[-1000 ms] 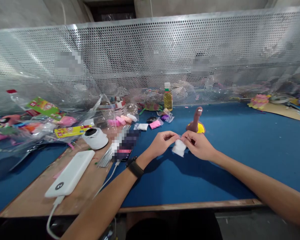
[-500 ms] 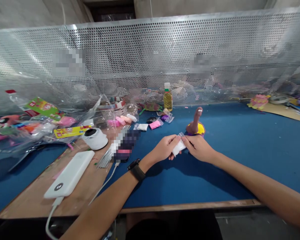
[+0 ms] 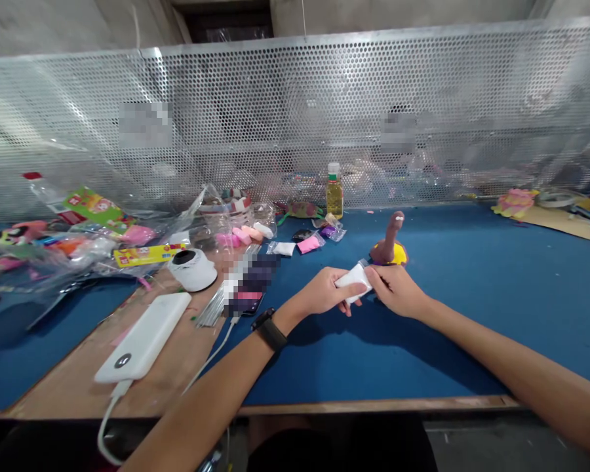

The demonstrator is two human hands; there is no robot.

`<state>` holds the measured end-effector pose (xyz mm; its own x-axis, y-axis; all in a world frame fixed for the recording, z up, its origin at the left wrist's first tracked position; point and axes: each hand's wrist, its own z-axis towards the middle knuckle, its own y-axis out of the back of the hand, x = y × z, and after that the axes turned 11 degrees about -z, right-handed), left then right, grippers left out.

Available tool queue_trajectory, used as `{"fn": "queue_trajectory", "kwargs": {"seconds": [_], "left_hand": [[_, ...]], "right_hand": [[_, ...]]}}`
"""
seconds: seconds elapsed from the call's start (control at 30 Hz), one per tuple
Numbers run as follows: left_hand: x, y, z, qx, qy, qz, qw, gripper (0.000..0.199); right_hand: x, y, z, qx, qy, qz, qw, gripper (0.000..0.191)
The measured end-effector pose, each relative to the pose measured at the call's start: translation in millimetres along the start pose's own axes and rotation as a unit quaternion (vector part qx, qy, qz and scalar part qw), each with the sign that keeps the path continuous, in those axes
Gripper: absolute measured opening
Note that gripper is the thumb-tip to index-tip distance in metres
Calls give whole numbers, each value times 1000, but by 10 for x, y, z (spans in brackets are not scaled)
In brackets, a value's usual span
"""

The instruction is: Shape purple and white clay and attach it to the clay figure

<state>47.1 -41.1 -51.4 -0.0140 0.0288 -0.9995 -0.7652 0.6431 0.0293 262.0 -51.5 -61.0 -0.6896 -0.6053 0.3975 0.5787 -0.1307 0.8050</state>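
Between my two hands is a small clear packet of white modelling clay (image 3: 353, 282), held above the blue table. My left hand (image 3: 327, 290) is closed on its left side, the thumb lying across the front. The fingers of my right hand (image 3: 398, 288) pinch the packet's right end. Just behind my right hand stands a clay figure (image 3: 387, 246) with a brown upright neck, a white patch at its top and a yellow and purple base. Several clay packets lie beyond my left hand, among them a white packet (image 3: 282, 248) and a pink packet (image 3: 309, 244).
A bottle of yellow liquid (image 3: 334, 193) stands near the perforated metal screen (image 3: 275, 98). To the left are a phone (image 3: 250, 288), thin wires (image 3: 221, 298), a white power bank (image 3: 145, 337) with a cable, a white round object (image 3: 193, 269) and plastic bags. Cardboard (image 3: 560, 220) lies far right.
The packet has turned flatter in my hands, and my left thumb now lies across it. My right fingers have shifted to its end. The view has moved slightly left.
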Motion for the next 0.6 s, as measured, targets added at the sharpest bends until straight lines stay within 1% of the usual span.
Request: {"fn": "queue_trajectory", "kwargs": {"seconds": [0.07, 0.13, 0.27, 0.37, 0.47, 0.53, 0.6], "left_hand": [[-7, 1, -11, 3, -2, 10, 1000, 55], [5, 3, -13, 11, 9, 20, 1000, 57], [74, 3, 14, 21, 43, 23, 999, 68], [109, -3, 43, 37, 30, -14, 999, 75], [98, -8, 50, 49, 0, -46, 998, 70], [74, -10, 38, 47, -8, -41, 998, 66], [57, -14, 20, 35, -11, -11, 999, 63]], "right_hand": [[-3, 14, -1, 17, -11, 17, 1000, 51], [-4, 19, 3, 36, -24, 33, 999, 49], [5, 8, 15, 71, -31, 64, 995, 46], [35, 12, 12, 62, -16, 68, 996, 46], [59, 21, -5, 37, -6, 65, 997, 46], [52, 15, -18, 31, 3, 58, 998, 46], [26, -4, -27, 40, 9, 55, 998, 46]]}}
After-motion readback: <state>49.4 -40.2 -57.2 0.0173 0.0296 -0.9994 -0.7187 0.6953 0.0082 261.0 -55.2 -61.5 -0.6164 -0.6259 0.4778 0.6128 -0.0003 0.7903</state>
